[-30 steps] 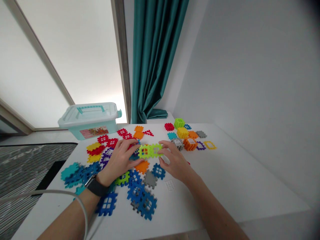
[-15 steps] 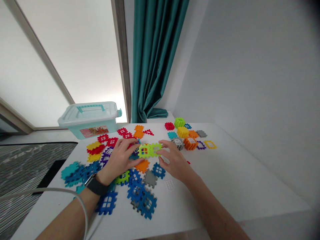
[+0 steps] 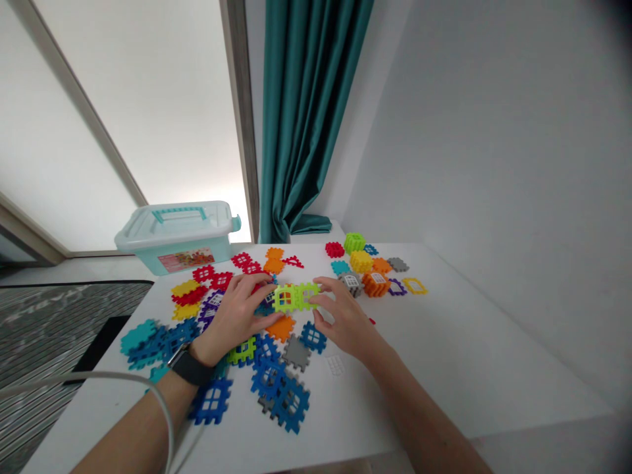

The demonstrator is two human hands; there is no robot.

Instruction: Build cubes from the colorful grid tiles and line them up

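Note:
Two lime-green window-shaped building tiles are held side by side above the table, their toothed edges meeting. My left hand grips the left end between thumb and fingers; a dark watch is on that wrist. At the right end, my right hand pinches the other tile with thumb and fingertips. Just below them lie an orange tile, a grey tile and a blue window tile. Another lime-green tile lies under my left wrist. Whether the teeth are fully locked, I cannot tell.
A lidded teal box stands at the back left. Stacks of sorted tiles sit at the back right. Blue tiles overlap near the front. A white cable crosses in front of my left forearm.

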